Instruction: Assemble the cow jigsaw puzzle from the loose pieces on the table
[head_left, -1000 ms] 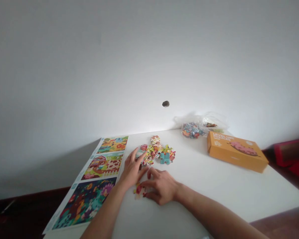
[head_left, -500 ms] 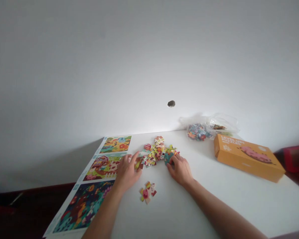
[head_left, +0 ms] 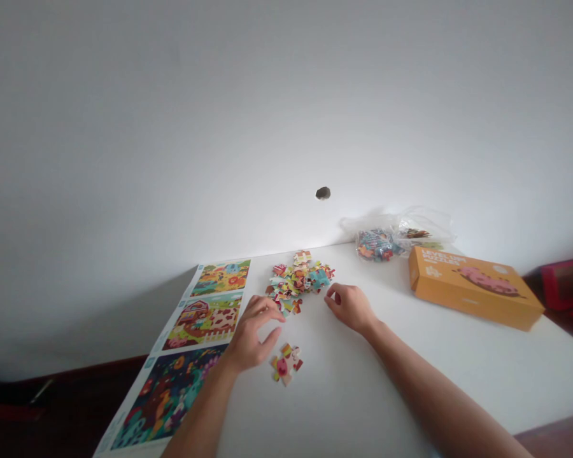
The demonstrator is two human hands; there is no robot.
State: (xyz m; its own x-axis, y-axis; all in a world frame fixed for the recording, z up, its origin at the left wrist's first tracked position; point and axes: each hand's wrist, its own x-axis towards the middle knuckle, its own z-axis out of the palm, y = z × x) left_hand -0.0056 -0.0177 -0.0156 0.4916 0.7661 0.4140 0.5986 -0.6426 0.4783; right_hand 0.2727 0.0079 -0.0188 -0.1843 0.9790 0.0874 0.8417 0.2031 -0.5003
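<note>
Right hand (head_left: 353, 308) has withdrawn from puzzle-piece pile (head_left: 297, 282) (grip indeterminable); left hand (head_left: 254, 335) is open. Orange puzzle box (head_left: 472, 289) and bagged pieces (head_left: 376, 245) occupy white tabletop (head_left: 353, 388), adjoining wall (head_left: 172, 127).

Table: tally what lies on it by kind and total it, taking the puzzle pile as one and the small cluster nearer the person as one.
Printed pictures: 3 (lion picture, farm picture, dark picture)
Clear bags: 2 (left bag, right bag)
Box: 1 (orange box)
Puzzle pile: 1
Small cluster: 1
Total: 8
</note>
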